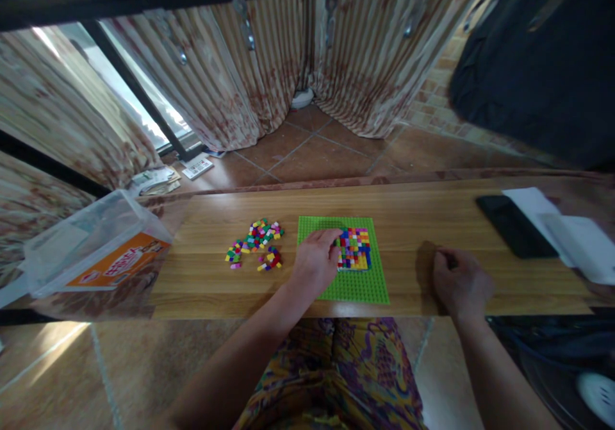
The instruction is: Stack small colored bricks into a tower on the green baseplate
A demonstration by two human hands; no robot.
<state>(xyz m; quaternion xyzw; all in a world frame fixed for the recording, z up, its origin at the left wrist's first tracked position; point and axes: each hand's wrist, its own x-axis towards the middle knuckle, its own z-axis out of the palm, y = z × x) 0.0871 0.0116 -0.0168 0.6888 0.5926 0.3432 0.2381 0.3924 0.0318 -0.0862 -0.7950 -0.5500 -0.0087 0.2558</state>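
A green studded baseplate lies on the wooden board, carrying a block of many-coloured toy bricks. Over the left side of that block is my left hand, its thumb and fingers drawn together at the bricks' edge. Whatever sits between those fingertips is hidden. Left of the baseplate, loose small bricks lie in a spread pile, with a smaller cluster just below. My right hand rests on the board to the right of the baseplate, curled into a loose fist, with no object visible in it.
A clear plastic box with an orange label stands at the left end. On the right lie a dark phone-like slab and white papers or packets. Striped curtains hang beyond the board.
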